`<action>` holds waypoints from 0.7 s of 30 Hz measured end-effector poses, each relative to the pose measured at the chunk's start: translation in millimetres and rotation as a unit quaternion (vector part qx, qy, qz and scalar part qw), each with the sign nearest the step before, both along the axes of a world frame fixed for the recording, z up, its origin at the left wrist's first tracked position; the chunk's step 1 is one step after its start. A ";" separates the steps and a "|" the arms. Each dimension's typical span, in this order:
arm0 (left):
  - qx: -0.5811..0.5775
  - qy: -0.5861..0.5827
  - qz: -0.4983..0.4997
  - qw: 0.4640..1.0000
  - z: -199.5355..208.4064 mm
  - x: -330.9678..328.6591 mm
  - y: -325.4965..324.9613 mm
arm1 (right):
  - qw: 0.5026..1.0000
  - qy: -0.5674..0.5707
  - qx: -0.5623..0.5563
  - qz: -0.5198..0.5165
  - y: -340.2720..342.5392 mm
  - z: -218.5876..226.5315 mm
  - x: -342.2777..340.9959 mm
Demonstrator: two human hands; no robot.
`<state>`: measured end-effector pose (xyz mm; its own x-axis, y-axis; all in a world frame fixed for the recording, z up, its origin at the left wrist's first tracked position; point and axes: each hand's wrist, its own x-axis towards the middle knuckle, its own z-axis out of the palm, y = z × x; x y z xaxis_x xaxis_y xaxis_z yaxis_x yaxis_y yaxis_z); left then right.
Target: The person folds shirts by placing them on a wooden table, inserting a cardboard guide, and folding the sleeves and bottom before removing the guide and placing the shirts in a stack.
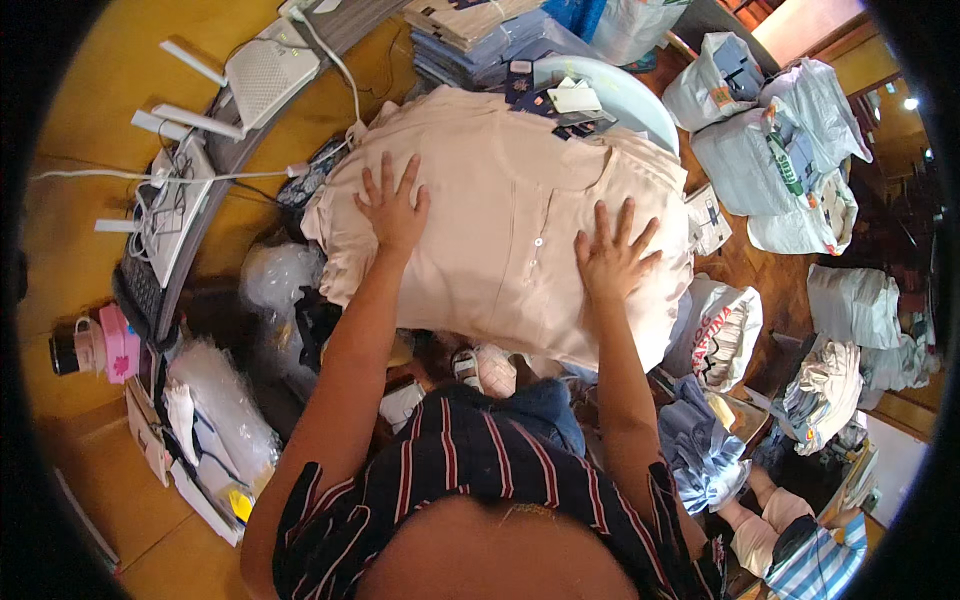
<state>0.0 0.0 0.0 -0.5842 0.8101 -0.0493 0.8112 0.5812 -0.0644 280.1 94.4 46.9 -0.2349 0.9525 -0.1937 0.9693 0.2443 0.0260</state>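
A cream blouse [470,235] with a round neckline and a short row of white buttons lies spread out in front of me, its neckline toward the upper right. My left hand [395,208] rests palm down on its left part, fingers spread. On the right part, beside the button placket, my right hand [612,258] presses flat with its fingers apart. Whatever bears the blouse is mostly hidden beneath it. Just past its far edge lie several dark and white cardboard tags [574,100].
A pale blue basin [645,100] stands beyond the blouse, near stacked folded garments [470,45]. White routers [270,75] with cables occupy a shelf at left, above clear plastic wrap [225,400]. Filled white sacks [745,155] stand at right; another person [775,525] is at lower right.
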 end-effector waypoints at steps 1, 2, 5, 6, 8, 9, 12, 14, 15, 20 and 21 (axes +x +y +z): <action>0.016 -0.002 -0.007 1.000 -1.8 0.1 5.2 | 1.000 0.009 0.015 0.006 3.6 -1.0 1.3; 0.032 -0.003 -0.015 0.999 -2.0 -1.0 7.9 | 0.999 0.019 0.030 0.010 5.8 -1.1 4.6; 0.145 0.068 -0.021 0.987 2.2 -41.4 110.6 | 0.972 0.164 0.154 0.068 82.1 -23.0 5.8; 0.144 0.062 -0.015 0.988 4.0 -40.6 105.0 | 0.951 0.242 0.172 0.089 73.0 -35.8 27.6; 0.152 0.041 -0.001 0.987 6.1 -35.4 88.8 | 0.931 0.295 0.216 -0.002 46.2 -45.3 68.9; 0.168 0.039 -0.010 0.985 2.9 -25.8 74.4 | 0.912 0.341 0.202 -0.102 33.7 -44.2 85.7; 0.156 0.021 -0.024 0.987 -5.3 17.0 17.6 | 0.838 0.448 0.080 -0.300 24.2 -62.4 125.4; 0.128 0.016 -0.039 0.991 -15.2 46.5 -22.7 | 0.691 0.588 -0.057 -0.418 36.7 -82.5 141.4; 0.084 -0.011 -0.016 0.996 -11.8 64.0 -38.6 | 0.707 0.579 -0.043 -0.403 44.6 -84.1 145.4; 0.107 -0.106 0.016 0.988 -8.8 109.0 -100.2 | 0.625 0.668 -0.071 -0.398 70.8 -74.8 139.4; 0.149 -0.131 0.020 0.980 5.3 110.2 -101.5 | 0.667 0.670 0.026 -0.324 71.8 -74.3 140.7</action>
